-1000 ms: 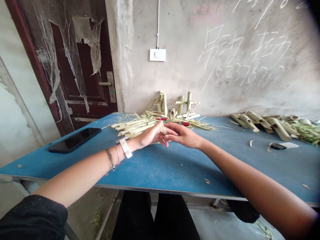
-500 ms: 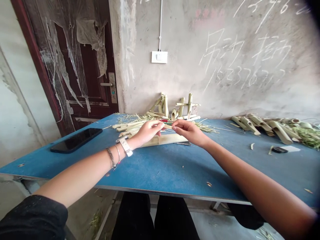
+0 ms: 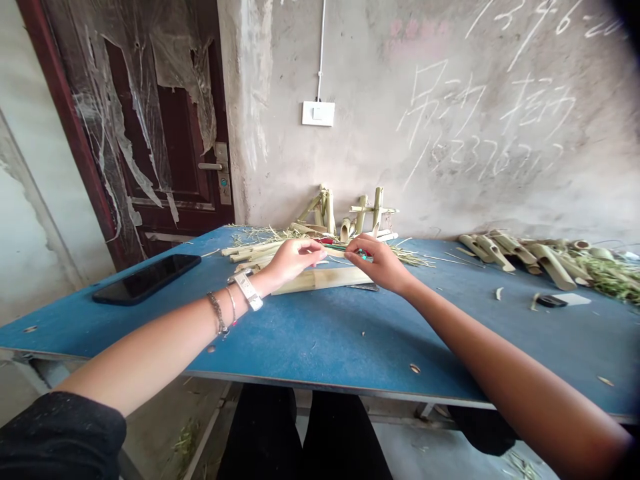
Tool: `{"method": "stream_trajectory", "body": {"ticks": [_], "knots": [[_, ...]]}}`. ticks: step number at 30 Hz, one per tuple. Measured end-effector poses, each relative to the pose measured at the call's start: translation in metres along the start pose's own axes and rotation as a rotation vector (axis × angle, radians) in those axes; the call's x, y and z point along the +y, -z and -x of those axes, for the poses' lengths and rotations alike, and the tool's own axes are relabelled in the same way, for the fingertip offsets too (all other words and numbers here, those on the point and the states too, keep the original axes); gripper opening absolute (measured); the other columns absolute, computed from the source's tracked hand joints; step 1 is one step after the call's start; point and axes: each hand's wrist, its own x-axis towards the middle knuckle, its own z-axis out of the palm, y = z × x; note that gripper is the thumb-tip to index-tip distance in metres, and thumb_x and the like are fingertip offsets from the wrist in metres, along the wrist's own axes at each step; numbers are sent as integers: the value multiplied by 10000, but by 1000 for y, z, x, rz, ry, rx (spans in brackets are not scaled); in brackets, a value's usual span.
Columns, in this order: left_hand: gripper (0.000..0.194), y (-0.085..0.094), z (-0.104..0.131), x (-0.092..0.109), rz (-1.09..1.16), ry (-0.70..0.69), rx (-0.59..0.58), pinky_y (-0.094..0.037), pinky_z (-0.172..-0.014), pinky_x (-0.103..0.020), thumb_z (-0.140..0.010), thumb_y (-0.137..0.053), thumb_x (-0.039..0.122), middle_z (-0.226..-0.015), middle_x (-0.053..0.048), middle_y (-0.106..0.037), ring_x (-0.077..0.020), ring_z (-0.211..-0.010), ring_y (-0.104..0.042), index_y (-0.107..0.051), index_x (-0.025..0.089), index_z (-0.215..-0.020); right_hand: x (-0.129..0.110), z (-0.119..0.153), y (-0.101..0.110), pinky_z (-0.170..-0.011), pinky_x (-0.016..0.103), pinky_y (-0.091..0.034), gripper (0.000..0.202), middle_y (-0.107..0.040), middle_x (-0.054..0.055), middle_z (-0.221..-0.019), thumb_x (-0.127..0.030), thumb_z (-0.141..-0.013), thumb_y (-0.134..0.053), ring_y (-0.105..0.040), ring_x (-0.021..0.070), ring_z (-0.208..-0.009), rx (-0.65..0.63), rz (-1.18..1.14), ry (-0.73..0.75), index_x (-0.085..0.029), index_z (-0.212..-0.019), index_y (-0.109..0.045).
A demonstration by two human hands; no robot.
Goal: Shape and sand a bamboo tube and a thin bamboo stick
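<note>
My left hand [image 3: 296, 261], with a white watch at the wrist, is closed in a pinch on the left end of a thin pale strip [image 3: 335, 253]. My right hand [image 3: 379, 263] pinches the other end, so the strip spans the small gap between my fingertips. Just below both hands, a wide split piece of bamboo [image 3: 320, 280] lies across the blue table [image 3: 300, 340]. A dark flat blade-like thing [image 3: 364, 287] sticks out under its right end. Beyond my hands lie pale bamboo sticks [image 3: 250, 252], partly hidden by my left hand.
A black phone [image 3: 147, 279] lies on the left. Upright bamboo pieces [image 3: 327, 212] stand against the wall. More cut bamboo tubes [image 3: 553, 265] and green shavings [image 3: 615, 277] are heaped at the right, with a black-and-white object [image 3: 553, 301] in front.
My hands have drawn slightly apart, and the gap between my fingertips is a little wider. The view has shifted slightly.
</note>
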Motion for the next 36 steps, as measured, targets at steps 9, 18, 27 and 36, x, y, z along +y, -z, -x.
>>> {"method": "stream_trajectory", "body": {"ticks": [9, 18, 27, 36], "knots": [[188, -1, 6, 13, -290, -301, 83, -429, -612, -247, -805, -560, 317, -790, -39, -617, -123, -674, -541, -637, 145, -804, -13, 1, -4, -642, 289, -429, 114, -563, 32, -842, -303, -802, -535, -505, 136, -696, 23, -73, 56, -221, -860, -590], [140, -6, 8, 16, -379, -391, 12, -450, -663, -262, -823, -539, 235, -808, -47, -626, -139, -745, -564, -647, 147, -819, -21, 4, -8, -616, 262, -481, 116, -568, -1, -758, -314, -795, -547, -595, 109, -649, -47, -366, -38, -201, -795, -518], [119, -6, 9, 18, -290, -364, -2, -444, -611, -225, -801, -530, 214, -794, -39, -593, -113, -692, -543, -614, 131, -807, -26, 4, -7, -627, 258, -494, 70, -553, 1, -750, -262, -800, -516, -625, 125, -688, -61, -355, -9, -195, -793, -500], [128, -6, 7, 14, -308, -368, -22, -431, -628, -235, -808, -543, 244, -759, -32, -579, -118, -691, -528, -599, 132, -781, -29, 5, -8, -608, 245, -490, 50, -569, -4, -735, -227, -794, -521, -616, 113, -639, -68, -243, -25, -199, -796, -480]]}}
